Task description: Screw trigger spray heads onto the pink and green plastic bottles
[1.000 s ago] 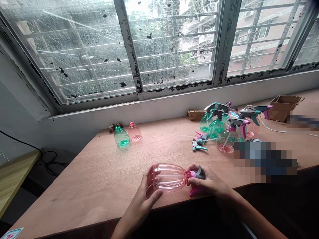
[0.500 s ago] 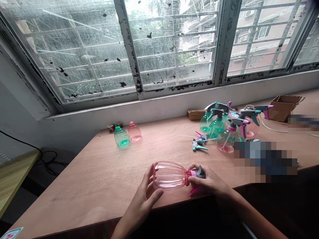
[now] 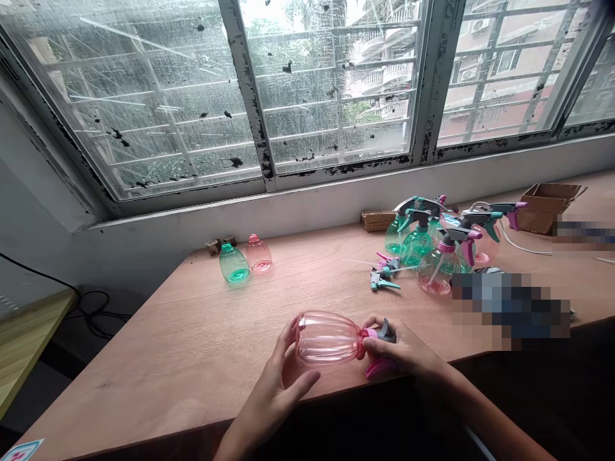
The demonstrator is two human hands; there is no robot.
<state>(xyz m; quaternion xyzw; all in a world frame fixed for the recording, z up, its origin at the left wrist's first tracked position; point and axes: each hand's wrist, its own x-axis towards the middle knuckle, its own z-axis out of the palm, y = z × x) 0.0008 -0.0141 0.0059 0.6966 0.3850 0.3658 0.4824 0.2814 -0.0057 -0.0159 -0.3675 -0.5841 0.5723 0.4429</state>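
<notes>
A clear pink spray bottle [image 3: 327,339] lies sideways above the table near its front edge, base to the left. My right hand [image 3: 401,349] is closed around its pink collar and grey spray head at the neck; a pink trigger [image 3: 379,367] points down below the fingers. My left hand [image 3: 281,381] is at the bottle's base. Its fingers reach behind the base, partly hidden, while the thumb is spread away from the bottle. Two bottles without spray heads, one green [image 3: 235,264] and one pink [image 3: 259,253], stand at the back left.
Several assembled spray bottles [image 3: 439,269] stand at the back right, with loose spray heads [image 3: 384,279] lying beside them. Behind are a brown packet [image 3: 378,221] and an open cardboard box [image 3: 548,210]. A blurred-out item [image 3: 512,304] lies at right. Windows line the back wall.
My left thumb has moved slightly to the right and farther from the bottle. The bottle and my right hand stay almost where they were.
</notes>
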